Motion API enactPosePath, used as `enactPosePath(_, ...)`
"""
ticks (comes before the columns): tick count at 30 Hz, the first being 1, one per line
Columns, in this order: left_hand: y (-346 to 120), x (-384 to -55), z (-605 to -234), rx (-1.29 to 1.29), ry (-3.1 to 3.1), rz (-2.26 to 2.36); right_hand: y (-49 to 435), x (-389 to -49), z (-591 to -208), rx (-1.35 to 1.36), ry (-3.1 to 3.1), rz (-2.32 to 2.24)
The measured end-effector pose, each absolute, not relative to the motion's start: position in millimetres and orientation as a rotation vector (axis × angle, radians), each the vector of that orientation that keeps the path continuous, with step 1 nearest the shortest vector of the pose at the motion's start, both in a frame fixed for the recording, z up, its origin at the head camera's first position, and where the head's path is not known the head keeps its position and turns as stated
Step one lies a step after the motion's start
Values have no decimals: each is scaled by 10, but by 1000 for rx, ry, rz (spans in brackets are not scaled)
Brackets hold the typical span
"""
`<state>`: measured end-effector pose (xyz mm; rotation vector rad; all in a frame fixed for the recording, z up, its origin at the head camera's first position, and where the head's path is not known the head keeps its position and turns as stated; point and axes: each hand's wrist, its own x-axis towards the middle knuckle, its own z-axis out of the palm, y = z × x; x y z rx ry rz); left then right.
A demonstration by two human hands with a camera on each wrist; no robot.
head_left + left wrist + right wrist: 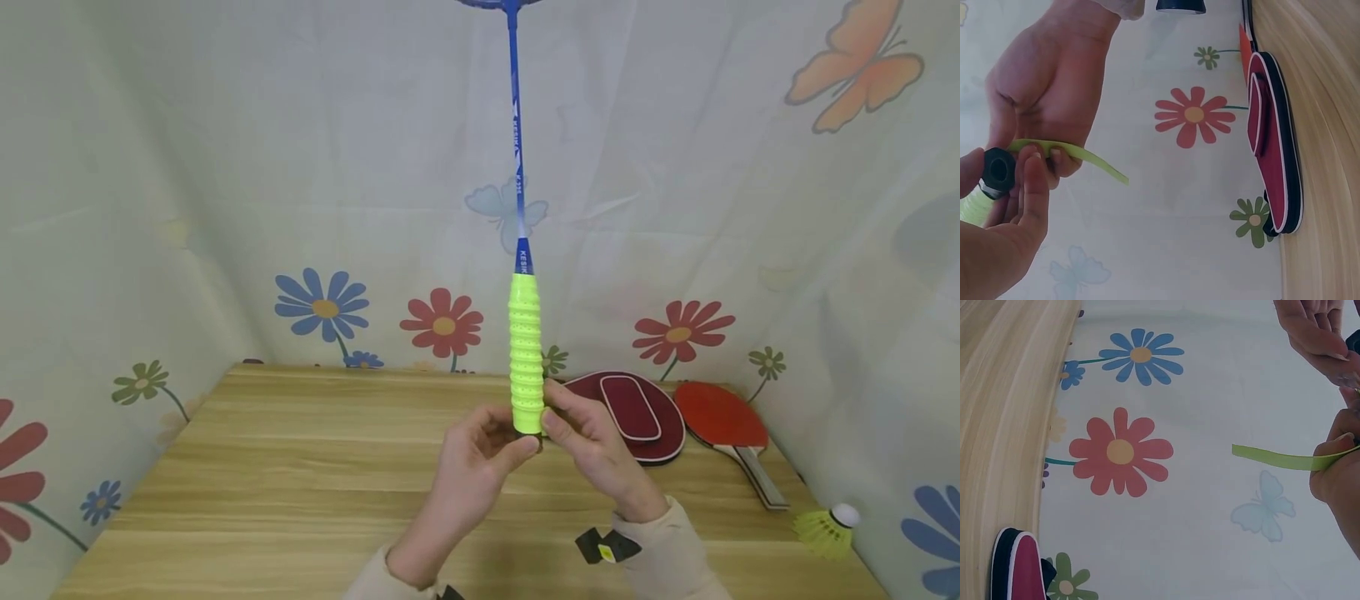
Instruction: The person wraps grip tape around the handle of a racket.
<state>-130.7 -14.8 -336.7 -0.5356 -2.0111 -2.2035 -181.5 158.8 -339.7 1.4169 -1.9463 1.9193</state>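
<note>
A blue badminton racket (516,125) stands upright in front of me, its neon-yellow ribbed grip (525,350) at the bottom. My left hand (476,462) holds the butt end, the thumb over the dark cap (999,172). Beside the lower grip, my right hand (603,454) pinches a loose yellow-green grip tape strip (1094,162). The strip's free end sticks out past the right fingers in both wrist views, while the head view hides it. Most of the racket's head is cut off by the top of the head view.
A dark red zippered paddle case (663,408) lies at the back right of the wooden table (300,467). Right of it are a red table tennis paddle (723,417) and a yellow shuttlecock (825,533). A flower-printed curtain (360,167) surrounds the table's back and sides.
</note>
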Motion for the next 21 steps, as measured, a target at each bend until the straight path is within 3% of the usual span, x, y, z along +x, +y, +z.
enactPosePath(21,-224,-1309,-3347,-634,-2058,-2396,1565,-1829,-3406,1379,-1930,1895)
